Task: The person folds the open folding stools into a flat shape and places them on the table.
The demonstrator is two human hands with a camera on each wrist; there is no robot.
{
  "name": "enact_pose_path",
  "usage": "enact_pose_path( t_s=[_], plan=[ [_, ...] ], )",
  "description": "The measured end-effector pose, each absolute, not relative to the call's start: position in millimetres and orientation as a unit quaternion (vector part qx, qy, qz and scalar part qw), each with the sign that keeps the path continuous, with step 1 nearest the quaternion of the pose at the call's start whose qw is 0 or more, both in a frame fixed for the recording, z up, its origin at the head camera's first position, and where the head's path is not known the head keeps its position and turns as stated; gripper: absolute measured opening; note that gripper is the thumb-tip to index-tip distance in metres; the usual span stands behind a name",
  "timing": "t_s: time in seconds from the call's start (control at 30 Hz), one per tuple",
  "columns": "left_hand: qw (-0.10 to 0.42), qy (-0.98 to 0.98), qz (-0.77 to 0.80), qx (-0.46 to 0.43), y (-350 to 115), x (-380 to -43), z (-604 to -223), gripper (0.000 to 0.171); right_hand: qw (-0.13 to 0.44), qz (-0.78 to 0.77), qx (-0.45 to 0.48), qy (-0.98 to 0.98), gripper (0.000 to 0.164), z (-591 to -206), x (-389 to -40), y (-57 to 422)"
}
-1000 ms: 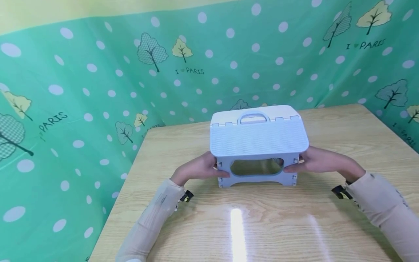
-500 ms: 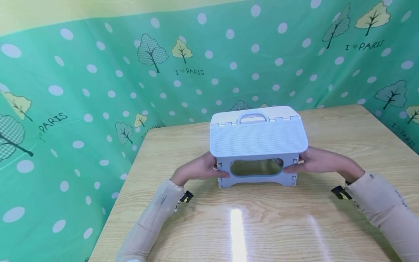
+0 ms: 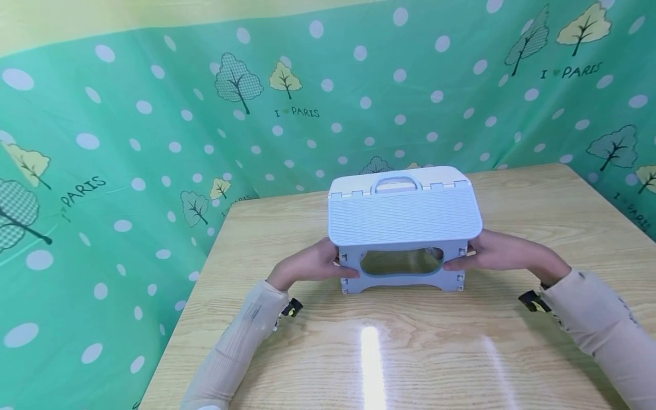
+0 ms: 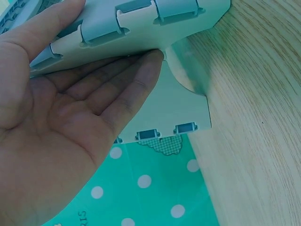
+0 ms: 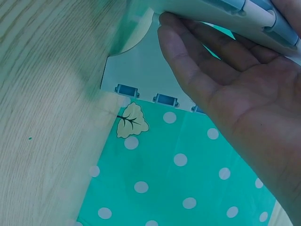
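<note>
- Now, head view: light-blue stool point(image 3: 405, 219), textured top, looped handle point(image 3: 396, 178), up on the tabletop point(image 3: 307, 364); left grip point(image 3: 320, 262) and right grip point(image 3: 499, 250) clasp its ends.
- Left wrist: hinged edge point(image 4: 101, 34) between thumb and fingers.
- Right wrist: darker-blue hinges point(image 5: 127, 91) showing.

Green cloth point(image 3: 302, 51) hangs behind wood-grain table point(image 3: 435, 353) and along both its sides; white dots point(image 3: 316, 28), checked trees point(image 3: 236, 77), yellow trees point(image 3: 283, 74), "I PARIS" lettering point(image 3: 297, 112) printed on it. Pale yellow band point(image 3: 154, 11) along top. Bright glare streak point(image 3: 373, 364) on near tabletop, fainter streak point(image 3: 498, 370) to its right.
</note>
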State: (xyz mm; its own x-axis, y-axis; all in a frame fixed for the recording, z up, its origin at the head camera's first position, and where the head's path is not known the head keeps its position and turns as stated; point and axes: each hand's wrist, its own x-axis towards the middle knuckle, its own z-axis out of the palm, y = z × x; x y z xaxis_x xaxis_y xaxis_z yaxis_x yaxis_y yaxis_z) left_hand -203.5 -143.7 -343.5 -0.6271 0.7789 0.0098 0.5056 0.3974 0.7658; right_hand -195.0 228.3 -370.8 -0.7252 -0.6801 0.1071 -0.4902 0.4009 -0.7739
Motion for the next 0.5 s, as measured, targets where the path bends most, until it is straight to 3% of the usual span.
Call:
enact_pose_path(
  t_s=[0.5],
  plan=[
    [0.176, 0.82, 0.374, 0.397, -143.5, -203.1, -342.1, 0.085, 0.118, -0.42, -0.348, 0.83, 0.097, -370.2, -193.9, 227.6]
  ],
)
